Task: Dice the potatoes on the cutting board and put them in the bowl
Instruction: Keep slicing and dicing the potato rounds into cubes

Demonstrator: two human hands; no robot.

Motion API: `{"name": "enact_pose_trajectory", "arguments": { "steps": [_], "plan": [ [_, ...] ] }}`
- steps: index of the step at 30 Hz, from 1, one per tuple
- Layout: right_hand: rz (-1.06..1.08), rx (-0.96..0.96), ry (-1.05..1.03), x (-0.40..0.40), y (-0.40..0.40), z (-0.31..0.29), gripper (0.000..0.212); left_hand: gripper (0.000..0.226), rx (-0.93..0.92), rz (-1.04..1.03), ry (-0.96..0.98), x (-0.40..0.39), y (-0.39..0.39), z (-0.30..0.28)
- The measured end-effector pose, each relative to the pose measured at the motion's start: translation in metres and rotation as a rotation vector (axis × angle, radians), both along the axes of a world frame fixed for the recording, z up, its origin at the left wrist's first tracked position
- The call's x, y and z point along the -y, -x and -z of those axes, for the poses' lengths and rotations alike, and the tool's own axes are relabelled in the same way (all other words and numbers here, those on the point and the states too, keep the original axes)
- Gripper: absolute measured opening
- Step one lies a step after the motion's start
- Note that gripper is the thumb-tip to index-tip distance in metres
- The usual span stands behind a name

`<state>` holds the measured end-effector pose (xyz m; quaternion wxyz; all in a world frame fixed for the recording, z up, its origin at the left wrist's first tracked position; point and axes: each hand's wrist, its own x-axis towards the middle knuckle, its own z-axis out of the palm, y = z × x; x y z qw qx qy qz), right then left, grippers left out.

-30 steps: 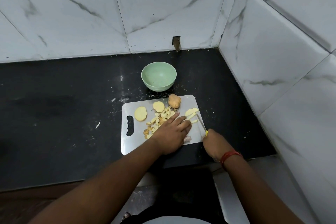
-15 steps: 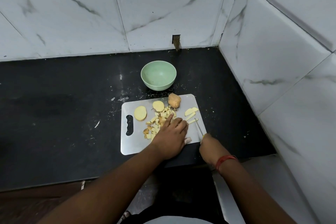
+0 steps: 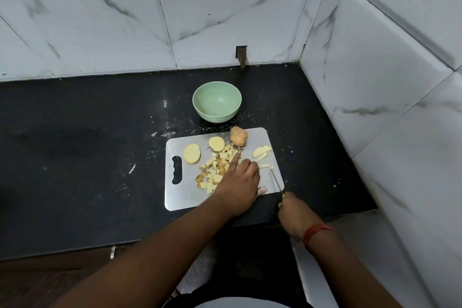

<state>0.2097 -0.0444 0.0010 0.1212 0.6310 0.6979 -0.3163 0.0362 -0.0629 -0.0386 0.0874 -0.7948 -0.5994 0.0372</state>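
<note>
Potato strips [image 3: 261, 155] lay beside your knife [image 3: 276, 181]; your right hand [image 3: 295, 210] gripped its handle, left hand [image 3: 240, 185] fingers curled, index extended—best kept tucked.

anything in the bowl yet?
Nothing visible in the green bowl; its whole inside shows bare. The diced potato is on the cutting board, partly covered by the left hand.

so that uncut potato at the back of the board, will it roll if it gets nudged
Probably a little. The whole potato looks rounded and lumpy, with no cut face showing, so it may wobble rather than roll far. It sits near the far edge of the cutting board, so a push that way could tip it off towards the bowl. It looks solid and firm.
</note>
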Motion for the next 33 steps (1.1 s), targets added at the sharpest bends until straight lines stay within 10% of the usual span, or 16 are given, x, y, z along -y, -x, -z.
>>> {"name": "enact_pose_trajectory", "arguments": {
  "steps": [33],
  "plan": [
    [-0.026,-0.026,-0.060,0.001,0.018,-0.005,0.017,0.063,-0.028,-0.068,0.104,0.002,-0.004,-0.013]
  ]
}}
